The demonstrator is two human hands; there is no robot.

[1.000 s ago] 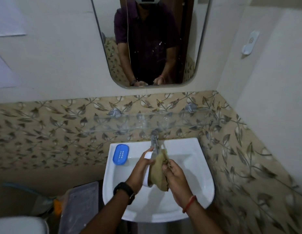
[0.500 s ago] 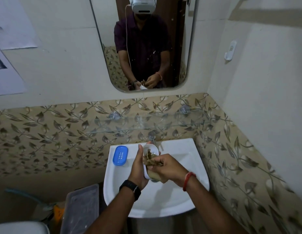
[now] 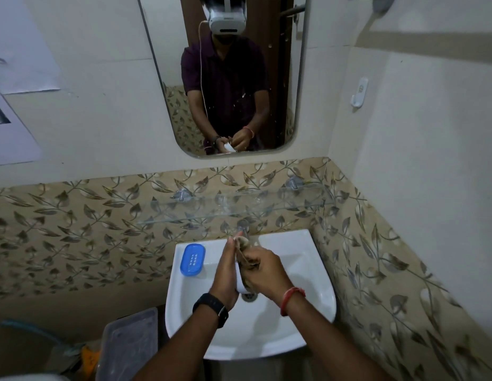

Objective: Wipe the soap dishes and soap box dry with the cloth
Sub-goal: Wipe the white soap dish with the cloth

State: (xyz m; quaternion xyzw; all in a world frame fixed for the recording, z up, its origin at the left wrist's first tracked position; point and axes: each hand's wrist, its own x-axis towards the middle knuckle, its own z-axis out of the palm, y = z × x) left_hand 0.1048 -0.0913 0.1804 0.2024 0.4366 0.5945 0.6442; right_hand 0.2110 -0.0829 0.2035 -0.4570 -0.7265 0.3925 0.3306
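Observation:
Over the white sink my left hand holds a white soap dish on edge, mostly hidden between my hands. My right hand grips a brown cloth and presses it into the dish. A blue soap box lies on the sink's back left ledge, apart from both hands.
The tap stands behind my hands under a glass shelf. A mirror hangs above. A grey plastic lid or tray leans left of the sink. The tiled side wall is close on the right.
The camera has tilted up. My hands have closed tighter around the dish, and the cloth now sits bunched inside it instead of hanging down.

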